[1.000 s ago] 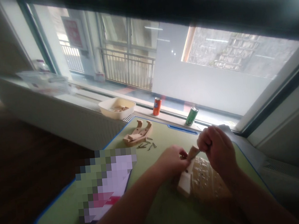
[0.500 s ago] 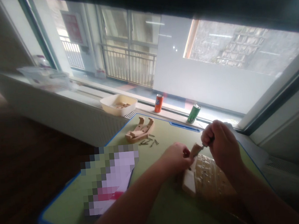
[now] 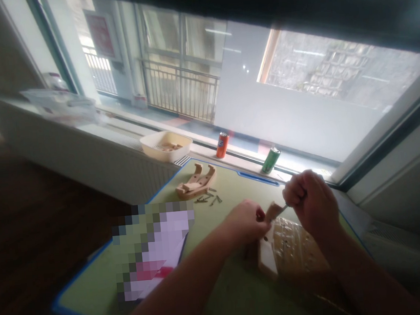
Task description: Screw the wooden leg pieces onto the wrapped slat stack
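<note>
My left hand pinches a small wooden piece that stands up from a flat wooden panel on the green mat. My right hand is closed in a fist around a thin metal tool whose tip touches the top of that small piece. Both hands sit close together over the panel's far left corner. The panel has a pale thick edge facing me and small marks across its top.
A wooden assembly with two prongs and several loose screws lie further back on the mat. A blurred paper lies at the left. On the window sill stand a cream tray, an orange can and a green can.
The view has shifted slightly. Both hands stay at the small wooden piece, and my right fist has turned a little on the tool.
</note>
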Tool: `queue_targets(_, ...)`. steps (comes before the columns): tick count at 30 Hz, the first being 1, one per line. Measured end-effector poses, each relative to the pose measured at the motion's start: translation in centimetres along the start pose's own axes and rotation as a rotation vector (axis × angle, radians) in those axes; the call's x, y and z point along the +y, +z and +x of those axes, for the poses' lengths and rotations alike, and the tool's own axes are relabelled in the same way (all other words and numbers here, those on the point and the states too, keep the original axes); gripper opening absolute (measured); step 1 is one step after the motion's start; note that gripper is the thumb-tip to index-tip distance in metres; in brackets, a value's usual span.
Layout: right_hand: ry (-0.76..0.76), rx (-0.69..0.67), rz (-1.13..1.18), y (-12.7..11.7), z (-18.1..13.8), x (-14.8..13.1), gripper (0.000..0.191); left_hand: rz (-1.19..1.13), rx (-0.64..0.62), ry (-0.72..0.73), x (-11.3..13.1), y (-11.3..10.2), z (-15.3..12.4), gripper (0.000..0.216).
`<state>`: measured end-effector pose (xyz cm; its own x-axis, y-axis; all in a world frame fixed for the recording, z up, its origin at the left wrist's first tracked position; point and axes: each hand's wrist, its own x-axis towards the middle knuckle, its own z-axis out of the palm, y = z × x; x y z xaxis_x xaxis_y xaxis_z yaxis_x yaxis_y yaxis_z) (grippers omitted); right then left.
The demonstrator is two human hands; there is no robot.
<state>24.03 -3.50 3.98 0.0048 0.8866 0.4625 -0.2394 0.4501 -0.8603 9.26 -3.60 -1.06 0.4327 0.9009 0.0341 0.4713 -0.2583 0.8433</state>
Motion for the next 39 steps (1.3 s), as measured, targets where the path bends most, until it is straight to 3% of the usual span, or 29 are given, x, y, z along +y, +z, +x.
queue_targets(10, 0.030, -0.011, -0.068, 0.4, -0.3, -0.1, 0.036, 0.036, 0.010, 0.018, -0.2, 0.2, 0.2, 0.034)
queue_targets(21, 0.073, -0.131, -0.039, -0.2, -0.3, 0.2, 0.033, 0.082, 0.038, 0.040, -0.7, 0.3, 0.2, 0.035)
queue_targets(31, -0.011, -0.137, -0.186, -0.1, -0.4, 0.8, 0.020, 0.085, 0.017, 0.023, -0.3, -0.1, 0.0, 0.039)
queue_targets(39, 0.057, -0.165, -0.162, -0.1, -0.4, 0.5, 0.021, 0.104, 0.021, 0.027, -0.7, 0.0, 0.2, 0.034)
